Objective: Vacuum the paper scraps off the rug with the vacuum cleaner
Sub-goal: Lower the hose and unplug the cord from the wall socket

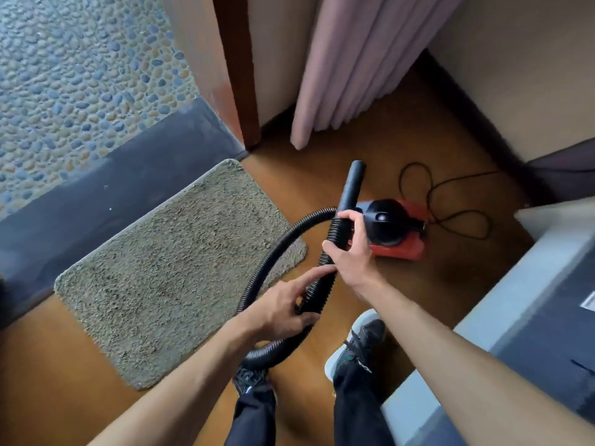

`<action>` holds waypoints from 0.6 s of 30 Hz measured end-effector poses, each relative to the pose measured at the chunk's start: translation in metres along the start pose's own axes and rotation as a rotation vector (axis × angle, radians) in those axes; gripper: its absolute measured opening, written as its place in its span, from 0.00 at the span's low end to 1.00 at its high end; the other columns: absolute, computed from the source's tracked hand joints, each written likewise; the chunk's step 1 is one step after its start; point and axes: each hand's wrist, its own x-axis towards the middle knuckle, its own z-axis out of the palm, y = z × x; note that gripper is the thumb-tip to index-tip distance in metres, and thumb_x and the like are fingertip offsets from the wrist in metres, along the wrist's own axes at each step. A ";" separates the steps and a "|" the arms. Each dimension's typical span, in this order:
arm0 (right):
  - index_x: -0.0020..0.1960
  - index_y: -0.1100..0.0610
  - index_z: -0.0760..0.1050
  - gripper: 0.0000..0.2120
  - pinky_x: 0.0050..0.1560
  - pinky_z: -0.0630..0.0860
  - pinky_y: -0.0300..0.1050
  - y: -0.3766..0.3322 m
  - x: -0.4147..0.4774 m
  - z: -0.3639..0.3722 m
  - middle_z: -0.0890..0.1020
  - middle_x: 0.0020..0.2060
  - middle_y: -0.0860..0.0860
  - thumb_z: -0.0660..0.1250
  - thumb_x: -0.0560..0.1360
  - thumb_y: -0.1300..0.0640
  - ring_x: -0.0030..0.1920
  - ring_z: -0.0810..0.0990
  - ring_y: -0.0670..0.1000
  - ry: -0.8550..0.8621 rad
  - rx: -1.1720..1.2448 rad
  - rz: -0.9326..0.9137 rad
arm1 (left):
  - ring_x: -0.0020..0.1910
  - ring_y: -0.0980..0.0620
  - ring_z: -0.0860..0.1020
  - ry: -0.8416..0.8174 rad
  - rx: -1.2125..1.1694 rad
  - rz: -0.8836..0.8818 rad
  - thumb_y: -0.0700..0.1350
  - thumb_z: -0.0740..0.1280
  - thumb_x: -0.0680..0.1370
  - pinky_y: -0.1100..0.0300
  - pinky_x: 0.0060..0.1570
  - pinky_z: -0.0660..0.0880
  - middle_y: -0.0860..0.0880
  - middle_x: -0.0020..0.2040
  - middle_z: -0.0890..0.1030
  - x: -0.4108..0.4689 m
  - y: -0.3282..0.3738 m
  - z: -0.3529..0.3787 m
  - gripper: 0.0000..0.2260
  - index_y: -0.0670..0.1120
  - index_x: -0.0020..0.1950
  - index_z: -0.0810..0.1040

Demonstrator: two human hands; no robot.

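A shaggy beige rug (180, 268) lies on the wooden floor left of centre; I can make out no paper scraps on it. A red and black vacuum cleaner (391, 228) sits on the floor to the rug's right. Its ribbed black hose (273, 252) loops over the rug's right edge and back round by my feet. My right hand (349, 249) grips the hose just below the smooth black nozzle tube (352, 185), which points up and away, off the rug. My left hand (286, 304) holds the hose lower down, fingers curled round it.
The vacuum's black cord (450, 201) coils on the floor behind it. A pink curtain (360, 59) hangs by the wall, a wooden door frame (238, 75) stands left of it, and a dark threshold (106, 194) borders pebble paving. Grey-white furniture (531, 300) stands at right. My shoes (357, 346) are below.
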 end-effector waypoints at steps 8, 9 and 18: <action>0.58 0.45 0.66 0.22 0.40 0.74 0.37 0.054 -0.018 -0.104 0.75 0.43 0.45 0.68 0.71 0.63 0.40 0.76 0.42 0.093 -0.006 0.144 | 0.36 0.43 0.81 -0.203 0.169 -0.030 0.44 0.63 0.71 0.47 0.44 0.80 0.42 0.43 0.84 0.059 0.030 0.075 0.39 0.71 0.75 0.53; 0.58 0.44 0.66 0.22 0.40 0.75 0.40 0.062 -0.021 -0.116 0.76 0.44 0.46 0.68 0.71 0.62 0.41 0.77 0.45 0.103 -0.010 0.169 | 0.37 0.43 0.81 -0.232 0.194 -0.036 0.44 0.63 0.71 0.47 0.44 0.80 0.41 0.43 0.84 0.067 0.033 0.083 0.39 0.71 0.75 0.53; 0.58 0.39 0.63 0.24 0.51 0.80 0.56 0.148 -0.028 -0.199 0.76 0.51 0.49 0.68 0.73 0.61 0.49 0.80 0.53 0.251 0.050 0.335 | 0.32 0.44 0.78 -0.426 0.395 -0.096 0.37 0.62 0.72 0.46 0.35 0.78 0.44 0.43 0.83 0.136 0.064 0.173 0.43 0.73 0.74 0.47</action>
